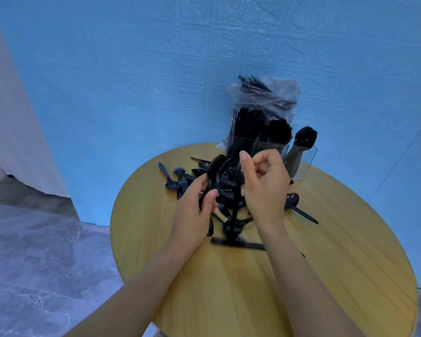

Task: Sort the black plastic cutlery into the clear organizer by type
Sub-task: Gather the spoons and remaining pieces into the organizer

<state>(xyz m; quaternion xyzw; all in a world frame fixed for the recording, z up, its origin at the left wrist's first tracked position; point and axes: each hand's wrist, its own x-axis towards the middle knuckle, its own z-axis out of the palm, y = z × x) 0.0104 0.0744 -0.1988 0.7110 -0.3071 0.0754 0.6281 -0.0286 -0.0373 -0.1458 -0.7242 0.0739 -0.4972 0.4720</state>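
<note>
The black plastic cutlery lay mostly in a loose heap (219, 188) at the middle of the round wooden surface (326, 276), spoons tangled over one another, and the left hand (195, 210) had its fingers and thumb curled round a stacked bunch of spoons (215, 173), bowls fanned upward above the heap. Right beside it, the right hand (265, 183) was raised with fingers curled in and the thumb up, pinching a single spoon (240, 175) by the bowl end, held close against the bunch. A blurred black piece (238, 243) lay across the surface just below the hands; its type could not be told. One lone spoon (299, 207) rested to the right of the heap, and a few more spoons (174, 178) were scattered to the left. Behind the heap, at the far edge of the surface, stood the clear organizer (304, 161), upright, with compartments side by side: the left one packed with tall black pieces (243, 127), the middle showing fork tines (278, 128), the right one holding spoons (305, 137), bowls up. Behind the organizer, a crumpled clear plastic bag (263, 93) held more black cutlery and leaned against the blue wall (131, 81).
</note>
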